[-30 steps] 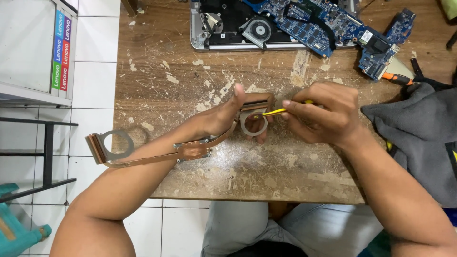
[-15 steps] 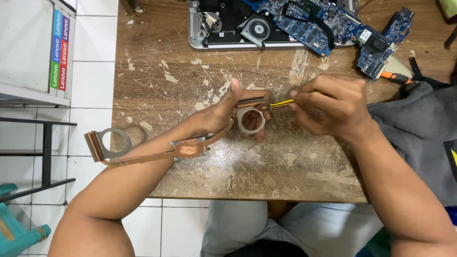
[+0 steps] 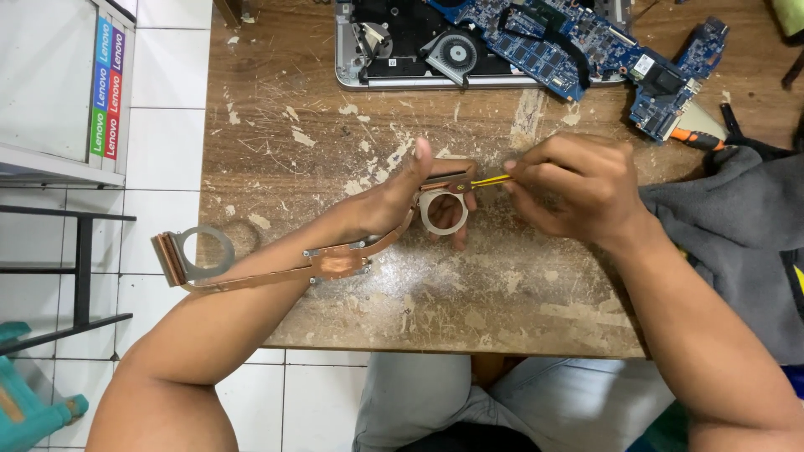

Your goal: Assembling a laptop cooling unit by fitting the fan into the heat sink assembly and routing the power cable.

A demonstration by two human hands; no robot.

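On the surface (image 3: 352, 125): your heatpipe (image 3: 335, 264) lies long axis left-right, ring end mid-surface.
Left hand (image 3: 402, 197): closed on the ring end (image 3: 444, 209), pinning it.
Right hand (image 3: 578, 188): grips a yellow tool (image 3: 490, 180), tip pointing left, touching the ring end; nearer hand for the work.
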